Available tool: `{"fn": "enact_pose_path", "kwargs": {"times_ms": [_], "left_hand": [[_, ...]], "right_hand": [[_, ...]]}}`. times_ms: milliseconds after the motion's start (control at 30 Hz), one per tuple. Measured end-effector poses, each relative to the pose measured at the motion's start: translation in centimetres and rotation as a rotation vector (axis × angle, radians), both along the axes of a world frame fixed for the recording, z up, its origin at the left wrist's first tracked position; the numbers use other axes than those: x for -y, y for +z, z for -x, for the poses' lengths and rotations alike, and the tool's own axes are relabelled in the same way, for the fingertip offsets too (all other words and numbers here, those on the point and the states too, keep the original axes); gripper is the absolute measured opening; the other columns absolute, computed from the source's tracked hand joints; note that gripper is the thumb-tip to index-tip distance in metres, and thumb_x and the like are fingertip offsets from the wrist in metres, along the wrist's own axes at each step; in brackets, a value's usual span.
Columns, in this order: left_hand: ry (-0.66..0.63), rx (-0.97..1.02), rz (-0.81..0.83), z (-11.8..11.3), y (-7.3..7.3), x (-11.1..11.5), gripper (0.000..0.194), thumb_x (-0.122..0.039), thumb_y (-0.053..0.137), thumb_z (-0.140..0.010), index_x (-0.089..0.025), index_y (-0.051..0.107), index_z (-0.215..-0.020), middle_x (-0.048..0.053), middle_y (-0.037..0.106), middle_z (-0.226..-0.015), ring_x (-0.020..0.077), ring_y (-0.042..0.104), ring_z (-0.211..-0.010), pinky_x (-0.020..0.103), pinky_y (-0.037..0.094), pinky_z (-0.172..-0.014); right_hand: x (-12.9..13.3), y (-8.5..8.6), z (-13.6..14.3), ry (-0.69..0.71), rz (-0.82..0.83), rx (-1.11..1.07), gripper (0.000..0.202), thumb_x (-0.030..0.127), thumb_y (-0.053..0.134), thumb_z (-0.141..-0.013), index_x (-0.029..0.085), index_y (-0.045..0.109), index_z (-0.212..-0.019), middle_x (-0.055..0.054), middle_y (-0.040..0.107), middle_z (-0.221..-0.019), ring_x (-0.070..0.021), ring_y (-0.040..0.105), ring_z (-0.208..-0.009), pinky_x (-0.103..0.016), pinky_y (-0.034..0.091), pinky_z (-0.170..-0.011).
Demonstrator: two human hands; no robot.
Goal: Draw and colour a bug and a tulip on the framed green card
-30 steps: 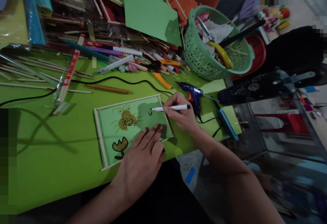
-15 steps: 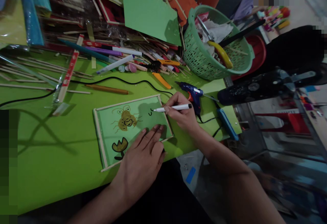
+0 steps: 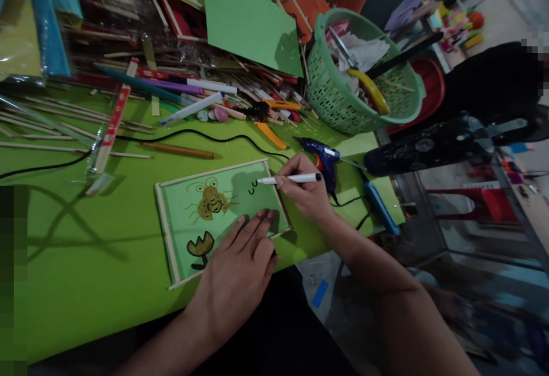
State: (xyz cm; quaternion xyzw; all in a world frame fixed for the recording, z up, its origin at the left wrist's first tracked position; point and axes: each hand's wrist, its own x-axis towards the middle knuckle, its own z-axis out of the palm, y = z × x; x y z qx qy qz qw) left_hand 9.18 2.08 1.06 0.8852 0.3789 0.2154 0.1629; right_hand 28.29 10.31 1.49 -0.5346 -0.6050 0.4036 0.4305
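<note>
A green card (image 3: pixel 238 190) edged with thin wooden sticks lies on the table, bearing a drawn brown bug (image 3: pixel 213 201) and a tulip (image 3: pixel 201 245). Across its lower right part my left hand (image 3: pixel 244 256) rests flat, fingers stretched out, covering some of the card. My right hand (image 3: pixel 306 187) pinches a white marker (image 3: pixel 295 179) with a black end. The marker's tip touches the card at short curved black strokes (image 3: pixel 253 187) in the upper right area.
Behind the card lie a brown marker (image 3: pixel 180 150), a black cable, orange-handled pliers (image 3: pixel 271 134) and a blue glue gun (image 3: pixel 325 161). A green basket (image 3: pixel 330 95) holds scraps and tools. Wooden sticks, pens and a green sheet (image 3: pixel 249 21) pile up at the back. The table's front edge is close to me.
The second curved stroke under the marker tip has grown slightly longer. Both hands stay in nearly the same place, and the whole view has shifted a little.
</note>
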Motion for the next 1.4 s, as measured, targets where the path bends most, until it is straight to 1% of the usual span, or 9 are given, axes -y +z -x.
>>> {"fn": "enact_pose_path", "kwargs": {"times_ms": [167,333,567,800,967,1100,1233,1400], "left_hand": [[-0.003,-0.008,-0.007,-0.07,0.08,0.03,0.022,-0.018,0.047,-0.097,-0.013,0.065,-0.108,0.013,0.058,-0.145,0.0263,0.054,-0.135,0.049,0.047,-0.111],[0.001,-0.011,0.009,-0.04,0.06,0.05,0.022,-0.019,0.048,-0.098,-0.014,0.065,-0.109,0.012,0.059,-0.145,0.0259,0.054,-0.135,0.048,0.045,-0.113],[0.001,-0.008,0.007,-0.09,-0.02,0.03,0.018,-0.018,0.05,-0.096,-0.014,0.065,-0.106,0.012,0.059,-0.144,0.0259,0.054,-0.135,0.049,0.045,-0.112],[-0.004,-0.004,0.0,-0.06,0.02,0.0,0.019,-0.019,0.049,-0.097,-0.013,0.065,-0.106,0.013,0.059,-0.144,0.0264,0.055,-0.134,0.05,0.047,-0.111],[-0.011,-0.013,0.017,0.01,0.12,0.08,0.021,-0.018,0.048,-0.097,-0.013,0.065,-0.11,0.013,0.057,-0.147,0.0263,0.052,-0.136,0.05,0.045,-0.112],[-0.006,-0.011,0.016,-0.09,0.01,0.02,0.02,-0.019,0.048,-0.098,-0.013,0.065,-0.106,0.012,0.058,-0.146,0.0263,0.053,-0.136,0.049,0.045,-0.112],[-0.009,-0.027,0.023,-0.14,0.06,-0.03,0.02,-0.017,0.048,-0.097,-0.014,0.066,-0.105,0.012,0.058,-0.145,0.0262,0.054,-0.135,0.048,0.045,-0.113],[-0.006,-0.022,0.022,-0.11,0.15,-0.02,0.019,-0.018,0.048,-0.097,-0.014,0.066,-0.105,0.012,0.058,-0.145,0.0256,0.053,-0.136,0.048,0.044,-0.113]], "right_hand": [[-0.04,0.11,0.03,-0.013,0.005,-0.002,0.013,0.024,0.067,-0.086,0.022,0.055,-0.08,0.005,0.053,-0.071,-0.0105,0.044,-0.061,-0.027,0.033,-0.056],[0.21,0.19,-0.31,-0.014,0.028,-0.049,0.014,0.027,0.068,-0.084,0.023,0.055,-0.079,0.004,0.054,-0.068,-0.0127,0.051,-0.062,-0.029,0.039,-0.059],[0.38,0.01,-0.39,0.013,0.059,-0.094,0.015,0.028,0.07,-0.083,0.023,0.058,-0.078,0.004,0.057,-0.072,-0.013,0.055,-0.066,-0.03,0.043,-0.063],[0.38,0.23,-0.3,0.018,0.056,-0.044,0.013,0.029,0.069,-0.085,0.024,0.059,-0.078,0.003,0.057,-0.074,-0.0135,0.055,-0.067,-0.029,0.04,-0.061],[0.37,0.41,-0.27,0.017,0.055,0.0,0.014,0.029,0.068,-0.085,0.024,0.058,-0.077,0.002,0.058,-0.074,-0.0138,0.053,-0.066,-0.03,0.039,-0.06],[0.33,0.42,-0.28,0.028,0.043,-0.007,0.014,0.027,0.068,-0.084,0.023,0.058,-0.076,0.003,0.056,-0.071,-0.0135,0.052,-0.065,-0.029,0.037,-0.059],[0.38,0.33,-0.35,0.037,0.053,-0.036,0.013,0.024,0.068,-0.084,0.023,0.057,-0.076,0.003,0.055,-0.071,-0.014,0.054,-0.068,-0.03,0.041,-0.062],[0.41,0.27,-0.38,0.021,0.078,-0.042,0.014,0.025,0.068,-0.083,0.023,0.056,-0.075,0.003,0.055,-0.072,-0.0147,0.055,-0.068,-0.031,0.046,-0.066]]}}
